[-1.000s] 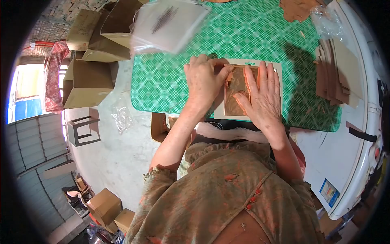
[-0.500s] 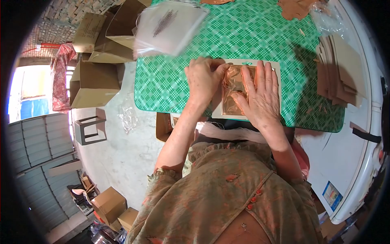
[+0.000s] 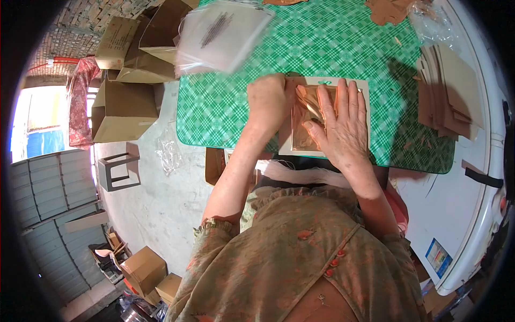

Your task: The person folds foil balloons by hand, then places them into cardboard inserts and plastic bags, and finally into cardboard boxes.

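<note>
A pale backing card [image 3: 362, 86] with a hang hole at its top lies at the near edge of the table. On it is a shiny copper-coloured packet [image 3: 304, 126] with a creased surface. My right hand [image 3: 346, 121] rests flat on the packet and the card's right part, fingers stretched out, thumb apart. My left hand [image 3: 267, 102] is closed at the card's upper left edge, its fingers curled under and turned from view. Whatever it grips there is hidden.
A green checked cloth [image 3: 322, 43] covers the table. Clear plastic bags [image 3: 225, 37] lie at the far left, and brown card pieces [image 3: 445, 91] are stacked at the right. Crumpled clear plastic [image 3: 432, 24] lies behind them. Open cardboard boxes [image 3: 126, 110] stand left of the table.
My left hand has turned over, from thumb and fingers pinching on the packet's upper left to a closed fist at the card's left edge. My right hand stays nearly in place.
</note>
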The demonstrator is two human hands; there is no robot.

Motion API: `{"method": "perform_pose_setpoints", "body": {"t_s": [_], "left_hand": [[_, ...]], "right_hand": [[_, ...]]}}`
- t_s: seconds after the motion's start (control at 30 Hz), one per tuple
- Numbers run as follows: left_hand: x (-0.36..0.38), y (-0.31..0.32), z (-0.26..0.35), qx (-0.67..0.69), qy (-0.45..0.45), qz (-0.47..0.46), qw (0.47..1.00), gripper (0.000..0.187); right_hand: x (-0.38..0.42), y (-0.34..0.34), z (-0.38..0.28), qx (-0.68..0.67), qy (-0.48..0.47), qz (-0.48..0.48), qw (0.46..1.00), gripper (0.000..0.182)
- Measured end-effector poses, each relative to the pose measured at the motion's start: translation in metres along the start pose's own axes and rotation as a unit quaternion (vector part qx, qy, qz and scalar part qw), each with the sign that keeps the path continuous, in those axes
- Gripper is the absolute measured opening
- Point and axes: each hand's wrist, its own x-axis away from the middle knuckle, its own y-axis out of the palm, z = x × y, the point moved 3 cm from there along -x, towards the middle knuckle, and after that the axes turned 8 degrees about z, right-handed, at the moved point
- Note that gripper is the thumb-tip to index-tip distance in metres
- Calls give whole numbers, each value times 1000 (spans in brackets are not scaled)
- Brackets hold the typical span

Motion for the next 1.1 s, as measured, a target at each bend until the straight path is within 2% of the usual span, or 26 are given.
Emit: {"method": "perform_pose_setpoints", "body": {"t_s": [0.13,0.33,0.53,0.7,0.83,0.9,0.97,1.1], "left_hand": [[3,6,6,-118,60,19,991,27],[9,12,9,-193,129,33,972,16],[17,8,1,-131,142,105,975,13],[15,-12,-13,-13,145,143,979,12],[18,-33,8,100,195,150,964,21],[28,-28,29,180,215,82,956,41],[38,-8,38,176,254,25,951,54],[46,10,31,117,255,-24,959,72]], "right_hand": [[0,0,0,7,-2,3,1000,81],[-1,0,0,14,-4,3,1000,81],[-2,-1,-2,22,-3,3,1000,80],[-3,-4,-5,23,-3,5,1000,78],[-2,-3,-5,34,-9,5,999,77],[-3,-5,-5,39,-10,-9,999,75],[-4,-1,-4,22,9,-1,1000,73],[-5,-4,-6,25,6,-14,1000,70]]}}
